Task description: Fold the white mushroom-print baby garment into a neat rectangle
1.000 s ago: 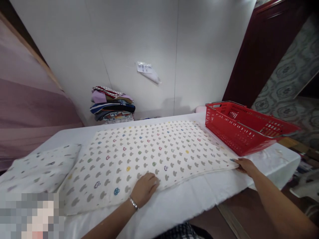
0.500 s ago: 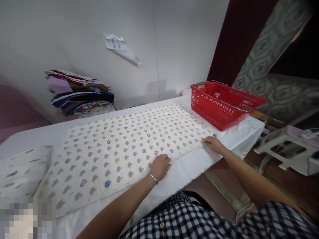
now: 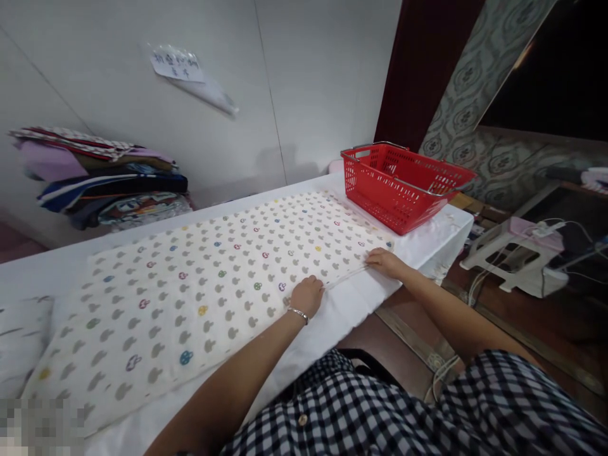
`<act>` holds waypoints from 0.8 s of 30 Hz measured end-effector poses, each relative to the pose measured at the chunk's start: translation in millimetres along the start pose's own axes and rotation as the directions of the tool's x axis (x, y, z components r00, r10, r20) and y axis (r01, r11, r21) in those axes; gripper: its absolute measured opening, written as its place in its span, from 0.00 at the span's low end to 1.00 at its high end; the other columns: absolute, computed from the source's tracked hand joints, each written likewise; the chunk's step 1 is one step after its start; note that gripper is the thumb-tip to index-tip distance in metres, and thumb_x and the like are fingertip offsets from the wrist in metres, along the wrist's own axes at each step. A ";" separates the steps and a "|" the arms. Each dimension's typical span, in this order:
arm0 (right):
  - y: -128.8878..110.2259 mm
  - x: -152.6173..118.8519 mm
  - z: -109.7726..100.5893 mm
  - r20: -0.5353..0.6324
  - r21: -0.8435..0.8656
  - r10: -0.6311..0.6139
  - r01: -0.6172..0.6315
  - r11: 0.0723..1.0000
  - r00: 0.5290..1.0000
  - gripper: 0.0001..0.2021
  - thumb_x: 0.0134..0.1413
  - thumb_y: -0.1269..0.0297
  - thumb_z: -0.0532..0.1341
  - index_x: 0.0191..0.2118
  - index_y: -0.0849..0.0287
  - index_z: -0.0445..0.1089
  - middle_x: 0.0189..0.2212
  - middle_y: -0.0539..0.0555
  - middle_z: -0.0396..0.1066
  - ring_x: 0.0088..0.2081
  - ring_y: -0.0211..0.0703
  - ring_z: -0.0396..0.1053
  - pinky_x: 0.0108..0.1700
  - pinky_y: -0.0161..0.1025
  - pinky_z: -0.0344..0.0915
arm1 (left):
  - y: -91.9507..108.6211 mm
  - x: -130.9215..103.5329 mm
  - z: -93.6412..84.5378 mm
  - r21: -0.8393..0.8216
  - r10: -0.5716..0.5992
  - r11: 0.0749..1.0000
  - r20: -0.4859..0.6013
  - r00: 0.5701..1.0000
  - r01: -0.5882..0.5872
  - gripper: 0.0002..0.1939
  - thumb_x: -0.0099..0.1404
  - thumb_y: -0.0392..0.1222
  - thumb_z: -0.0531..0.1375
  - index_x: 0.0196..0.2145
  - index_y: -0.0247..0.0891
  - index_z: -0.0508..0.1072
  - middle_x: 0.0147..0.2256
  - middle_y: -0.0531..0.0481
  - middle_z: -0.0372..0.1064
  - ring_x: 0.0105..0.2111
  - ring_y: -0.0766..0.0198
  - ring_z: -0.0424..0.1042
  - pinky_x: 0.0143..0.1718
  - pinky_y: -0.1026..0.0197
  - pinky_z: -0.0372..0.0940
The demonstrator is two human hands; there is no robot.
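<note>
A white cloth [image 3: 228, 272] with small grey and coloured mushroom prints lies spread over the table covered in white. My left hand [image 3: 308, 296], with a bracelet at the wrist, rests on the cloth's near edge, fingers curled down at the hem. Farther right along the same edge, my right hand [image 3: 384, 261] pinches the hem near the cloth's right corner. Between the two hands the edge runs nearly straight.
A red basket [image 3: 403, 190] stands at the table's right end. Folded clothes [image 3: 114, 180] are piled at the back left. Another patterned cloth [image 3: 23, 335] lies at the left. A white stool [image 3: 515, 253] with cables is on the right.
The view has turned to the right, so things appear farther left. My hands are closer together along the cloth's near edge, and the hem between them looks slightly gathered up.
</note>
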State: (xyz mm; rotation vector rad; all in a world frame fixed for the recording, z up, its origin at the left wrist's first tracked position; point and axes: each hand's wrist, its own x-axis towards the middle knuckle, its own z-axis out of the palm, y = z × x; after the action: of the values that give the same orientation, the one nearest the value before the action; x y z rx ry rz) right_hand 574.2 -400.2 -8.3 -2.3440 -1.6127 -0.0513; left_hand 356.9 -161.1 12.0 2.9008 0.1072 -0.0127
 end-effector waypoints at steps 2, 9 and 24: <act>1.2 0.6 0.2 -0.006 0.000 -0.001 0.001 1.000 1.000 0.14 0.60 0.64 0.51 0.38 0.56 0.74 0.36 0.56 0.70 0.41 0.44 0.64 0.46 0.42 0.62 | 1.4 1.2 -1.3 -0.013 -0.022 1.000 0.012 1.000 0.022 0.13 0.68 0.40 0.48 0.39 0.36 0.71 0.39 0.46 0.66 0.40 0.61 0.65 0.40 0.60 0.60; -3.1 -8.4 -9.2 -0.006 -0.023 -0.027 0.027 0.999 1.000 0.15 0.62 0.63 0.48 0.37 0.58 0.73 0.35 0.57 0.70 0.40 0.44 0.63 0.44 0.42 0.61 | 2.2 -4.5 3.1 0.013 0.047 0.999 -0.004 0.999 -0.047 0.13 0.69 0.39 0.46 0.38 0.35 0.70 0.39 0.46 0.66 0.40 0.61 0.65 0.41 0.59 0.60; -11.3 0.9 -11.3 0.151 -0.302 -0.024 0.069 0.951 0.988 0.12 0.54 0.76 0.48 0.34 0.62 0.69 0.35 0.58 0.68 0.36 0.43 0.63 0.42 0.40 0.57 | 11.0 6.3 2.0 0.133 0.082 0.988 0.031 0.996 -0.085 0.11 0.63 0.31 0.49 0.38 0.32 0.70 0.37 0.41 0.67 0.40 0.57 0.67 0.39 0.55 0.62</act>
State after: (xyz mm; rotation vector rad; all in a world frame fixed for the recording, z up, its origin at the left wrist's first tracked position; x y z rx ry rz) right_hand 565.7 -398.6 5.2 -2.5926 -1.8459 -0.1554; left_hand 364.0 -171.8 12.5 3.0356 -0.0204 -0.0436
